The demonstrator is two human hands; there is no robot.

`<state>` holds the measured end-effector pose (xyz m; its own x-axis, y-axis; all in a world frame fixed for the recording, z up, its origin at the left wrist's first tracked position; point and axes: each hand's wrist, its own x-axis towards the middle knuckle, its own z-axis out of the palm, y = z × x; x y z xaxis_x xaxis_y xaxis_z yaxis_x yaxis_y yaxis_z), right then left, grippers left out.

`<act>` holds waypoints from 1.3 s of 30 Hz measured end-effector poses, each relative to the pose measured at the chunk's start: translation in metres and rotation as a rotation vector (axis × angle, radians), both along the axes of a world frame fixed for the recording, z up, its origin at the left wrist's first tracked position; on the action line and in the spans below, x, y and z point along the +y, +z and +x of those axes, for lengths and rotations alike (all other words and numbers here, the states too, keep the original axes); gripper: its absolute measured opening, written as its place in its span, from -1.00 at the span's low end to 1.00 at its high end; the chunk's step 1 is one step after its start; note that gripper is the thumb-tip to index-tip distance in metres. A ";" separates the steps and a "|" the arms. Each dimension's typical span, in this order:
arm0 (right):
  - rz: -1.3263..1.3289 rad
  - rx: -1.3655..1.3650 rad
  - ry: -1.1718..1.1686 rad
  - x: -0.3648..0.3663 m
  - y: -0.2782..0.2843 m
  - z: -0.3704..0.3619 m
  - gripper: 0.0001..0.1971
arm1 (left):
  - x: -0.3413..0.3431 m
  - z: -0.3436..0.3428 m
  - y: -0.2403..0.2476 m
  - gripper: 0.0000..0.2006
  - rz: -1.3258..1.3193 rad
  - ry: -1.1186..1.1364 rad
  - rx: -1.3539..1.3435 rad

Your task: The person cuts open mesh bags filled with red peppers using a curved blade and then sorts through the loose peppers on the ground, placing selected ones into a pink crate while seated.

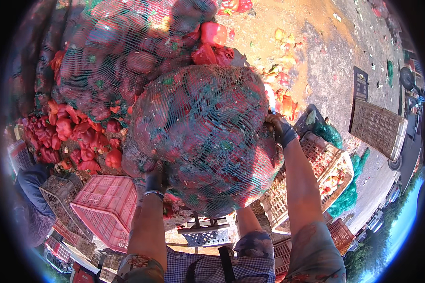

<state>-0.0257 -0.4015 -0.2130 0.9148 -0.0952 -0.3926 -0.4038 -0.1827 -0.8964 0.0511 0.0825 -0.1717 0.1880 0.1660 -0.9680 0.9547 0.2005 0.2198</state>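
Observation:
A bulging green mesh sack of red bell peppers (208, 132) fills the middle of the view, close in front of my body. My left hand (156, 180), in a dark glove, grips its lower left side; part of the fingers is hidden against the net. On the right side of the sack, my right hand (280, 129), also gloved, has its fingers curled into the mesh. Behind it on the left rests a heap of larger filled mesh sacks (127, 61). Loose red peppers (75, 134) lie piled left of the sack I hold.
A pink plastic crate (106, 207) stands at lower left, beside another person's leg (33, 188). To the right is a pale crate (337, 181) with pepper scraps, next to green netting (352, 188). A further crate (380, 125) sits farther right. Pepper pieces (285, 101) litter the ground.

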 end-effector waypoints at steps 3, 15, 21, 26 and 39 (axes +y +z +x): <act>0.199 0.094 -0.133 0.011 0.029 -0.003 -0.79 | 0.005 0.003 -0.006 -0.64 0.029 0.052 0.069; 0.901 0.100 -0.936 0.177 0.294 0.010 -0.83 | 0.033 -0.063 0.041 -0.42 -0.062 0.045 -0.095; 0.510 0.436 -0.830 0.246 0.359 -0.012 -0.80 | 0.025 -0.100 0.144 -0.39 -0.413 0.277 0.234; 0.374 0.419 -0.765 0.264 0.356 -0.032 -0.86 | -0.030 -0.046 0.223 -0.49 -0.267 -0.246 -0.277; 0.611 0.240 -0.901 0.309 0.336 -0.068 -0.86 | -0.187 0.057 0.311 -0.70 0.330 -1.793 -1.577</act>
<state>-0.0940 -0.0920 0.1231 0.5027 -0.4161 -0.7578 -0.3414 0.7097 -0.6162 0.1085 -0.1043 0.1397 0.5176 -0.8556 -0.0088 -0.7461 -0.4563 0.4849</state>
